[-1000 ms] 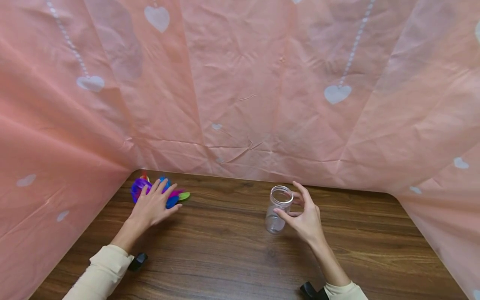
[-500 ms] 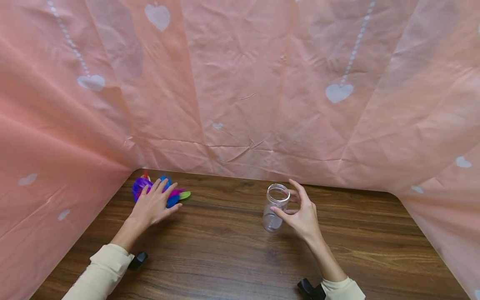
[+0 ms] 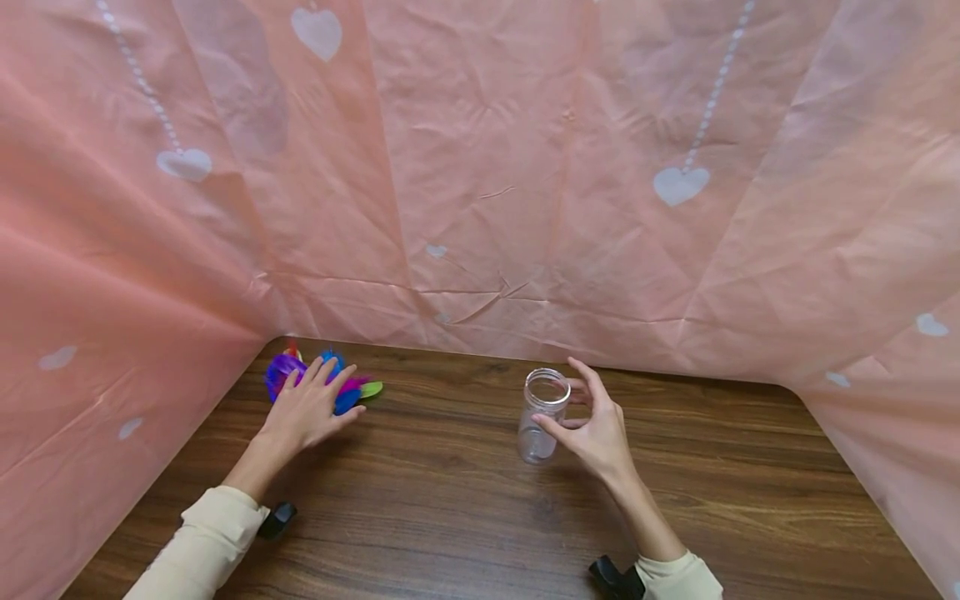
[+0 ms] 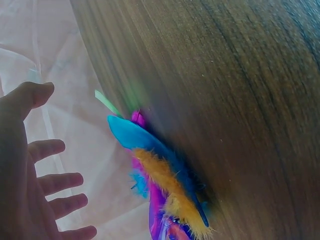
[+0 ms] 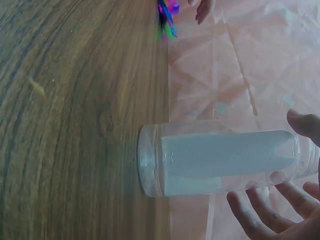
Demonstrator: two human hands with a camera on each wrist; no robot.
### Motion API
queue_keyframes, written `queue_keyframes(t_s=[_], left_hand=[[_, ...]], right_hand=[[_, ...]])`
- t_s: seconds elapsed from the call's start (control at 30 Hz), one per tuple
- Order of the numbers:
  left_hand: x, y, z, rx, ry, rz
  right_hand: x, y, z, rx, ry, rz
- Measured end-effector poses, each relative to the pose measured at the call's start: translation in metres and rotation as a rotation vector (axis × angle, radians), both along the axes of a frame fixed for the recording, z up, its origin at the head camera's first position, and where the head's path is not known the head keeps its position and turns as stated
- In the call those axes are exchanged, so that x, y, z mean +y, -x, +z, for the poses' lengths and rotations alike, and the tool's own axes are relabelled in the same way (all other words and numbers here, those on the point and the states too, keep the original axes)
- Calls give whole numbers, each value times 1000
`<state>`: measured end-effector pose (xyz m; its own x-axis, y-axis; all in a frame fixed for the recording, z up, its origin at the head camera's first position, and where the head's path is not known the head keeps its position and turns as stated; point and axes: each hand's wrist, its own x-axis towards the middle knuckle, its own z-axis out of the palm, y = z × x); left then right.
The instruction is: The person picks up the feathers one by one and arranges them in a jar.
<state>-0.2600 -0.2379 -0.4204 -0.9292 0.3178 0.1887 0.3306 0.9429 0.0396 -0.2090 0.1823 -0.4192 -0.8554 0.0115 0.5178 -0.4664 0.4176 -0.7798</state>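
Observation:
My left hand (image 3: pixel 302 412) hovers with spread fingers over a pile of coloured feathers (image 3: pixel 282 373) at the table's far left corner. Purple, blue, pink and green ones show around the fingers. In the left wrist view the blue and orange feathers (image 4: pixel 162 170) lie apart from the fingertips. My right hand (image 3: pixel 604 437) holds a clear, lidless jar (image 3: pixel 537 442) near its rim, thumb on the near side and fingers behind. The jar is upright; its base is at the tabletop, and a pale label-like patch (image 5: pixel 225 155) covers part of its wall.
The brown wood-grain table (image 3: pixel 442 508) reaches back to a pink cloth (image 3: pixel 480 208) with white hearts, which hangs behind and at both sides. Black straps with small devices (image 3: pixel 277 521) sit at both wrists.
My right hand and the jar have moved a little to the left, towards the feathers. The left hand has stayed over the feathers.

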Motion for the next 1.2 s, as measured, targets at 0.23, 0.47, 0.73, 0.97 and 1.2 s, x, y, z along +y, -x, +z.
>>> queue_keyframes(t_s=[0.23,0.47,0.73,0.97,1.2], left_hand=[[1,0,1,4,5,1],[1,0,2,3,4,2],[1,0,1,1,0,1],[1,0,1,-1,-7,-1],[2,-1,2,6,-4,-2]], right_hand=[[-5,0,0,-7,4,25],[-9,1,-1,20,13,52],[-14,1,-2,35,24,68],[-16,3,-3,63,-5,66],[-18,4,-4,64,-5,87]])
